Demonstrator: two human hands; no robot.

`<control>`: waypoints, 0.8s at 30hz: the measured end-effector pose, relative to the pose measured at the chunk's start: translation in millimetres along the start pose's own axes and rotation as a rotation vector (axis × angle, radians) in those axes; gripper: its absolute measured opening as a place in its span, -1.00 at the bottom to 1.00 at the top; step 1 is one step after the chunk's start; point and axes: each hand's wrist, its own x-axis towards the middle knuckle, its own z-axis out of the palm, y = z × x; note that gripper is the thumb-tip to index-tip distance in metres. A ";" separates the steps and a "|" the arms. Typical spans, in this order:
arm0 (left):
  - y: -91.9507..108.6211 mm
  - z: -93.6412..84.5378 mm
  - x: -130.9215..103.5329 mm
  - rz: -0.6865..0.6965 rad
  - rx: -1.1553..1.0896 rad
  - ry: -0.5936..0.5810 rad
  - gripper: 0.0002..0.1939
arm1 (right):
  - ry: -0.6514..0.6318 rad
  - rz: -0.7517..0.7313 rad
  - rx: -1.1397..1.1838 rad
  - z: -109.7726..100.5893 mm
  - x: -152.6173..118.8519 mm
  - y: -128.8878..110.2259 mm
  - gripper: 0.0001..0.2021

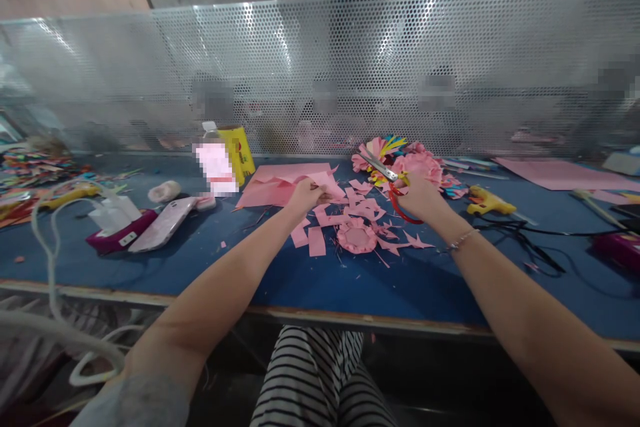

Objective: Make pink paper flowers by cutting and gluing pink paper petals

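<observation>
My left hand (306, 197) pinches a piece of pink paper (327, 183) at the middle of the table, beside a larger pink sheet (273, 179). My right hand (419, 195) grips scissors with red handles (403, 212); their metal blades point up and to the left, apart from the held paper. Between and below the hands lie several pink paper scraps (317, 241) and a round pink ruffled paper rosette (357, 236). Behind the scissors sits a heap of pink paper flowers (417, 163) with yellow and blue strips.
A yellow glue gun (493, 201) with a black cord lies to the right. To the left are a phone (164, 225), a purple power strip (123, 233), a bottle (217, 163) and a yellow packet (243, 153). A perforated metal screen (300, 67) stands along the back.
</observation>
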 end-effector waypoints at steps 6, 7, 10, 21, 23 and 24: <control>0.4 -1.9 3.0 0.127 -0.106 0.023 -0.89 | -0.164 -0.159 -0.032 9.0 -4.6 -5.1 -0.64; 0.4 -2.7 3.3 0.145 -0.120 0.020 -0.89 | -0.184 -0.188 -0.026 10.9 -4.8 -3.8 -0.62; 1.3 -3.9 3.5 0.166 -0.164 0.018 -0.88 | -0.228 -0.224 -0.009 14.0 -5.2 0.2 -0.59; 5.2 -0.2 0.2 0.120 -0.331 -0.014 -0.83 | -0.258 -0.284 0.066 10.9 -12.2 -10.3 -0.60; 6.2 1.3 -1.9 0.110 -0.315 -0.042 -0.85 | -0.270 -0.290 0.094 10.8 -12.6 -12.3 -0.61; 6.8 2.2 -2.9 0.102 -0.302 -0.054 -0.85 | -0.277 -0.290 0.104 10.5 -12.9 -13.2 -0.62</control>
